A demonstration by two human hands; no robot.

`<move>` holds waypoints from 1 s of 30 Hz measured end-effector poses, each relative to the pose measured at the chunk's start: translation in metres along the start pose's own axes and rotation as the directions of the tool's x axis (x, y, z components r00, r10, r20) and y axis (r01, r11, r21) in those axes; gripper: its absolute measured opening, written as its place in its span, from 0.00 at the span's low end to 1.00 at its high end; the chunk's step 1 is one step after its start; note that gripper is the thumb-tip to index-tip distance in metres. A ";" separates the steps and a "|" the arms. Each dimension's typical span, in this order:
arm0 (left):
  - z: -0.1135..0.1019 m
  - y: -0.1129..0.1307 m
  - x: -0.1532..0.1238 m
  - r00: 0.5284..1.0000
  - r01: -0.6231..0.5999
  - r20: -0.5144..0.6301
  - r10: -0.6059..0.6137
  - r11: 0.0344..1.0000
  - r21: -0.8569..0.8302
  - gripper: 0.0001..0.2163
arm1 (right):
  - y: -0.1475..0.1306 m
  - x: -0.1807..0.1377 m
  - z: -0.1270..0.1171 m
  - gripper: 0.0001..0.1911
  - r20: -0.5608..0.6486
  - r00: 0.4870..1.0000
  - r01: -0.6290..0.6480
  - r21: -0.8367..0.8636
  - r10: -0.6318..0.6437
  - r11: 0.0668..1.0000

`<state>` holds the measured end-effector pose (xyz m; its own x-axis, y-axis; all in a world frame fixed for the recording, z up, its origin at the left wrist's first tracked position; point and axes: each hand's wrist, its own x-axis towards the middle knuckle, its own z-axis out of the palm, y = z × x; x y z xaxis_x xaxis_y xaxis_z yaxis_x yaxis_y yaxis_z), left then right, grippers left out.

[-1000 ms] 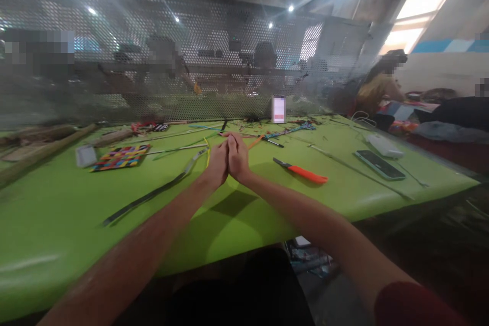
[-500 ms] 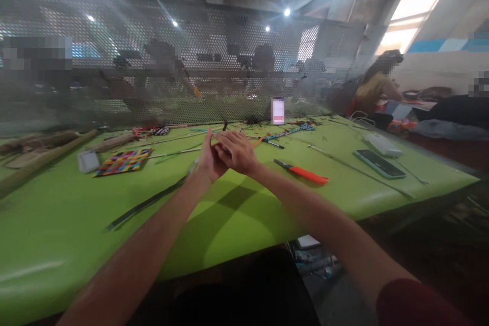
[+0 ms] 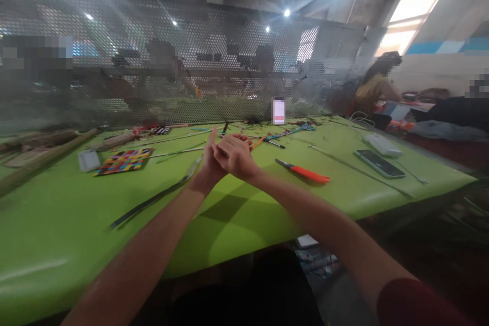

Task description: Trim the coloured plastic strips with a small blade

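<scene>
My two hands meet in the air above the middle of a green table (image 3: 76, 244). My left hand (image 3: 207, 165) stands upright with its fingers stretched upward. My right hand (image 3: 236, 155) is curled over the left hand's fingers, pressing on them. Neither hand holds a tool or a strip. An orange-handled knife (image 3: 305, 172) lies on the table just right of my hands. A long dark strip (image 3: 153, 198) lies to their left, and thin coloured sticks (image 3: 263, 138) are scattered just beyond them.
A colourful woven mat (image 3: 124, 159) and a small grey box (image 3: 88, 160) lie at left, bamboo poles (image 3: 42, 155) farther left. A phone (image 3: 379, 163) and white box (image 3: 383, 144) lie at right. A perforated screen (image 3: 191, 61) backs the table; a person (image 3: 376, 86) sits beyond it at right.
My hands were pressed palm to palm; now the right hand has turned and closed over the left hand's fingers, and both have shifted slightly left and nearer.
</scene>
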<state>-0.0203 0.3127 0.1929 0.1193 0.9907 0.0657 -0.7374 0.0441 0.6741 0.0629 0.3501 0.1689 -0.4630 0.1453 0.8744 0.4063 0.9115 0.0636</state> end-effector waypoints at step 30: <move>-0.012 -0.010 0.003 0.991 -0.128 0.033 0.129 0.992 -0.012 0.23 | -0.014 0.001 0.003 0.18 -0.060 0.958 -0.262 0.217 0.281 0.940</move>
<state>-0.0203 0.3165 0.1772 0.0456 0.9833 0.1764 -0.7542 -0.0819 0.6515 0.0545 0.3387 0.1672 -0.2818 0.3721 0.8844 0.3327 0.9024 -0.2737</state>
